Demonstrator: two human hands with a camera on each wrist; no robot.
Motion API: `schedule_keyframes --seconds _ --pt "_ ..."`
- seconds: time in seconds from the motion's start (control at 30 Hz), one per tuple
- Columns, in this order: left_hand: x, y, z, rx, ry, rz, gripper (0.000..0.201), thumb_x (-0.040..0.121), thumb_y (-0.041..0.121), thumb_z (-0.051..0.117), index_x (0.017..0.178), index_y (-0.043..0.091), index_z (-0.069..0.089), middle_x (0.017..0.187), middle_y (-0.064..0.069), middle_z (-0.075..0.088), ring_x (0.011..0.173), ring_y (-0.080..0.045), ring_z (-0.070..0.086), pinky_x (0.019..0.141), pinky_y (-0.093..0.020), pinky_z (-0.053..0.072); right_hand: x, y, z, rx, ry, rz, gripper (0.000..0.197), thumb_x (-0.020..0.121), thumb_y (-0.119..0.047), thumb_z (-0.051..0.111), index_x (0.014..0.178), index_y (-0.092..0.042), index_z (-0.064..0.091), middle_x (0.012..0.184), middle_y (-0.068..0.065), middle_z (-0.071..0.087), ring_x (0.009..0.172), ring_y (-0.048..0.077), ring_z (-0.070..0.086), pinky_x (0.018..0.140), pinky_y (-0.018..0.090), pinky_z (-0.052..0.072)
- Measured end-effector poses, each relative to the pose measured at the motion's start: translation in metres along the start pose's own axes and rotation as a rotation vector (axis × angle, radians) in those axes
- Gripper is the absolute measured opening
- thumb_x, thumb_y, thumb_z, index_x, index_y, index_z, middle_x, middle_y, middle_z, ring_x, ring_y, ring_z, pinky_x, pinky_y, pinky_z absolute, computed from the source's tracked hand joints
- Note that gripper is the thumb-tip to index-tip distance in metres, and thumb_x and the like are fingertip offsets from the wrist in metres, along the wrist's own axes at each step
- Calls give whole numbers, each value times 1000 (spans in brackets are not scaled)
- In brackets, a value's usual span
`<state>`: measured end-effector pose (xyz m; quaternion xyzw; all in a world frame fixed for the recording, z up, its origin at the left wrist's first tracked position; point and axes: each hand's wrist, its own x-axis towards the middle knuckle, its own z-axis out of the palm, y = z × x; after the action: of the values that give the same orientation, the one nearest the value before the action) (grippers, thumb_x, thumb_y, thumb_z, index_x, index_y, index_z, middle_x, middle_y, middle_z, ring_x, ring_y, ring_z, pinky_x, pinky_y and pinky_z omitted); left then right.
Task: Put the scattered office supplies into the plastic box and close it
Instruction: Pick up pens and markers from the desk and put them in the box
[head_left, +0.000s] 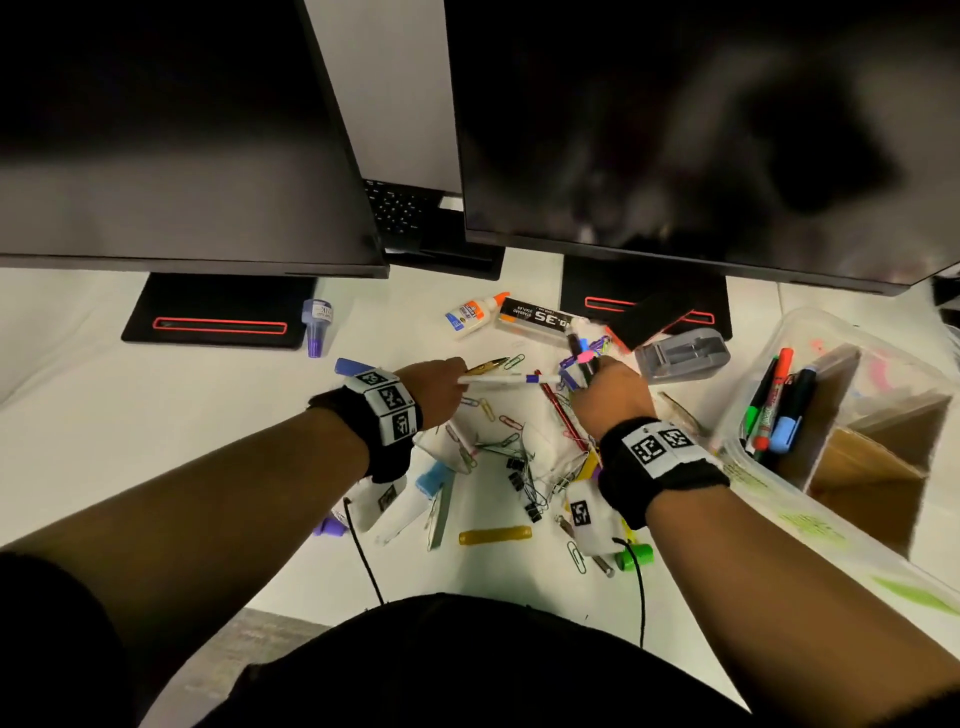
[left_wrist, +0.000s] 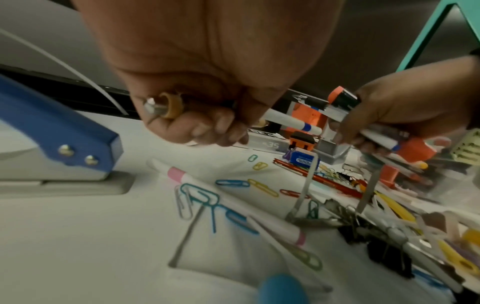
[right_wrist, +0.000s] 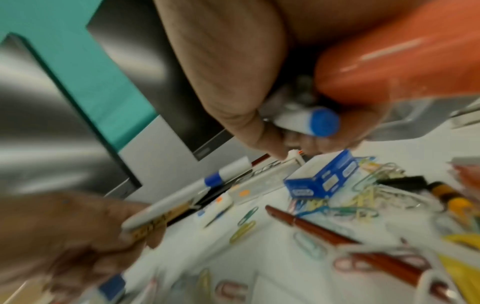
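Over the white desk (head_left: 156, 467), left hand (head_left: 431, 387) grips a white pen with blue band (head_left: 506, 379) plus a gold pen (head_left: 485, 367); right hand (head_left: 610, 397) clutches a bundle of markers (head_left: 582, 353). Loose coloured paperclips (head_left: 488, 410) and a red pen (head_left: 563, 418) between wrists. Clear plastic box (head_left: 810, 332) at 3 o'clock, open, markers inside.

The staple box (head_left: 537, 317) lying between the monitor stands reads "NO.35" and "STANDARD STAPLES", upside down from here. The glue bottle (head_left: 470, 313) beside it carries an Elmer's label. Print on the small blue box (right_wrist: 322, 181) is too blurred to read.
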<state>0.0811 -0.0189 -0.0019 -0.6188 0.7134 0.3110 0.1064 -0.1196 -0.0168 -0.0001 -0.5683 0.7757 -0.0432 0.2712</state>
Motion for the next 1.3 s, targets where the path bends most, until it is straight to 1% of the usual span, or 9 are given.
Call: schedule_keyframes --seconds 0.1,0.37,0.53,0.73,0.83,0.93,1.03,1.13,1.3 --pt "-11 -9 -5 -45 -21 -25 25 99 15 33 109 0 51 114 -21 58 109 -37 55 86 -35 41 -3 -6 19 -151 -82 -94 30 89 -12 52 118 -8 55 118 16 62 110 33 58 89 36 48" --pt "-39 -37 -6 -8 -107 -159 39 101 26 29 128 6 49 129 -14 53 121 -28 49 102 -33 36 -11 -5 33 -331 -145 -175 27 93 -8 45 119 -3 51 118 18 61 109 33 59 88 39 48" --pt "-50 -49 2 -12 -108 -161 51 97 52 24 92 9 52 89 -9 53 82 -20 48 77 -27 36 -16 -25 30 -263 -161 -185 31 87 -17 54 116 -6 52 117 16 60 107 32 58 85 35 48" --pt "-70 -88 4 -113 -81 -174 25 101 21 30 93 14 53 88 -5 53 82 -18 45 68 -22 36 -26 -75 45 -192 -210 -357 24 87 -15 52 110 -7 54 113 15 61 106 33 58 83 33 45" --pt "-76 -106 3 -169 -47 -183 25 100 19 34 105 16 58 87 0 53 82 -16 47 65 -20 38 -27 -87 59 -208 -237 -396 23 89 -16 54 110 -8 55 112 15 62 105 33 58 84 33 45" --pt "-79 -117 6 -181 -27 -192 27 98 14 36 114 14 57 90 0 53 84 -17 45 78 -23 35 -23 -91 70 -242 -292 -377 36 84 -24 67 113 -6 55 115 14 63 108 32 58 87 34 45" --pt "-79 -117 11 -161 -16 -195 25 95 6 36 108 15 56 94 1 52 86 -17 45 78 -23 34 -19 -90 78 -283 -322 -371 39 79 -24 72 111 -7 57 112 14 65 106 33 60 85 34 46" --pt "-75 -111 15 -201 -24 -207 20 93 3 35 97 17 49 93 -1 51 85 -18 45 77 -24 35 -20 -85 82 -291 -290 -392 24 87 -19 60 107 -7 58 110 16 65 104 35 60 82 34 46" --pt "-62 -100 19 -456 -39 -231 23 96 5 32 103 11 53 90 -4 53 76 -17 47 68 -18 40 -16 -74 65 -159 -228 -306 32 83 -18 63 111 -7 52 112 14 61 105 32 59 83 34 46"
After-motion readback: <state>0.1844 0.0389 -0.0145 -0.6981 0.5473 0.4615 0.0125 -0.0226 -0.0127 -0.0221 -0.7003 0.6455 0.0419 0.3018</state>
